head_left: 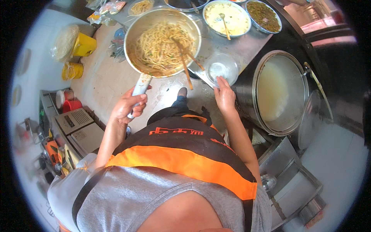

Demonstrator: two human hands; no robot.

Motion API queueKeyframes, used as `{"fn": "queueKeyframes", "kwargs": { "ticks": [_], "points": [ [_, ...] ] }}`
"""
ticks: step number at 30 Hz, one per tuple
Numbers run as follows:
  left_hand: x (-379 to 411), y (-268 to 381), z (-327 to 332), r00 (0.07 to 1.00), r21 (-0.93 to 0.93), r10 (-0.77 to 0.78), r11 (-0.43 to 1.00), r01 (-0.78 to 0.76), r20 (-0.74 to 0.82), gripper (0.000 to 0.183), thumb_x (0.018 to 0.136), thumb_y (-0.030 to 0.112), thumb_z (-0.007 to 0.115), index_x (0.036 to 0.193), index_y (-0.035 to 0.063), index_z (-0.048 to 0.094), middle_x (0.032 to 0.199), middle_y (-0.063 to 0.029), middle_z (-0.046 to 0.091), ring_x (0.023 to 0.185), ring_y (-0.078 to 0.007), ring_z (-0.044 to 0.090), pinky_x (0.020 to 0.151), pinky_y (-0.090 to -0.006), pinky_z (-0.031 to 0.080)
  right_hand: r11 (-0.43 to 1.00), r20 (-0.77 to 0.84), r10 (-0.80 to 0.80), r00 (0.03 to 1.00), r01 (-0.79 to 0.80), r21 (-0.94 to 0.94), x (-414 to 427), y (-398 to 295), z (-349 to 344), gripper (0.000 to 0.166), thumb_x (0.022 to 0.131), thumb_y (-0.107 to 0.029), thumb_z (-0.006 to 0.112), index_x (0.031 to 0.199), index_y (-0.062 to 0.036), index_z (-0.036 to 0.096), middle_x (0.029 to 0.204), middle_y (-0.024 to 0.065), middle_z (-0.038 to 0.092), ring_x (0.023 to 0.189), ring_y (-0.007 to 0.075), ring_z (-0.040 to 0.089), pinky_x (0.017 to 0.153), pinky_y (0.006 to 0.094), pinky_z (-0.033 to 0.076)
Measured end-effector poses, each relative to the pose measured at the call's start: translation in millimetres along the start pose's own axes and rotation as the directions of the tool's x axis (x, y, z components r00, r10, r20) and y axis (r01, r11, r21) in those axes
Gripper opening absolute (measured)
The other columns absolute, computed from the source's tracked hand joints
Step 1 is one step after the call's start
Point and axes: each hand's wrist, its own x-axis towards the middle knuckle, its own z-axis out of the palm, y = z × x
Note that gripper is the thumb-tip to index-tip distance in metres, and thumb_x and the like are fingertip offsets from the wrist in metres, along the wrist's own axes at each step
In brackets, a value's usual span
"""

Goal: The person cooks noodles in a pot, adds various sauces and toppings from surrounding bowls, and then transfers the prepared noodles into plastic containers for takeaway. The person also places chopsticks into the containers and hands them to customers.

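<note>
My left hand point(130, 105) grips the pale handle of a pan point(126, 55) of noodles point(162, 43). A pair of wooden chopsticks point(186, 66) rests in the noodles, with the ends sticking out over the pan's near right rim. The fingers of my right hand point(225, 94) touch the near rim of a clear plastic bowl point(221, 69), which sits at the edge of the metal counter point(246, 52). No food shows in that bowl. Whether my right thumb is under its rim cannot be made out.
A large pot point(255, 95) of cloudy liquid stands right of my right hand. Behind the clear bowl are a bowl of pale yellow food point(213, 17) with a spoon point(225, 26) and a bowl of chopped greens point(263, 17). Yellow bins point(84, 45) stand at left; a metal sink point(298, 185) lies lower right.
</note>
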Motion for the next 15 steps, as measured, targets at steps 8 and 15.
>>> {"fn": "queueKeyframes", "kwargs": {
  "ticks": [8,15],
  "points": [
    [35.3,-3.4,1.8,0.979,-0.015,-0.123,0.992,0.127,0.162,0.037,0.085,0.003,0.057,0.121,0.0044,0.046,0.07,0.0015,0.045,0.045,-0.0026,0.037,0.036,-0.0164,0.027,0.926,-0.202,-0.172,0.964,0.228,0.302,0.1,-80.8,-9.4,0.054,0.079,-0.009,0.068,0.13,-0.0086,0.05,0.093,0.0099,0.056,0.064,0.0184,0.054,0.062,0.0287,0.047],
    [55.7,-0.4,19.7,0.923,0.104,-0.173,0.984,0.146,0.343,0.031,0.086,0.004,0.055,0.116,0.0047,0.047,0.072,0.0014,0.045,0.047,-0.0032,0.038,0.038,-0.0179,0.028,0.902,-0.436,-0.262,0.861,0.379,0.207,6.8,-78.9,-38.8,0.034,0.08,-0.003,0.066,0.113,-0.003,0.061,0.087,0.0104,0.057,0.072,0.0197,0.056,0.064,0.0304,0.046]
  ]
}}
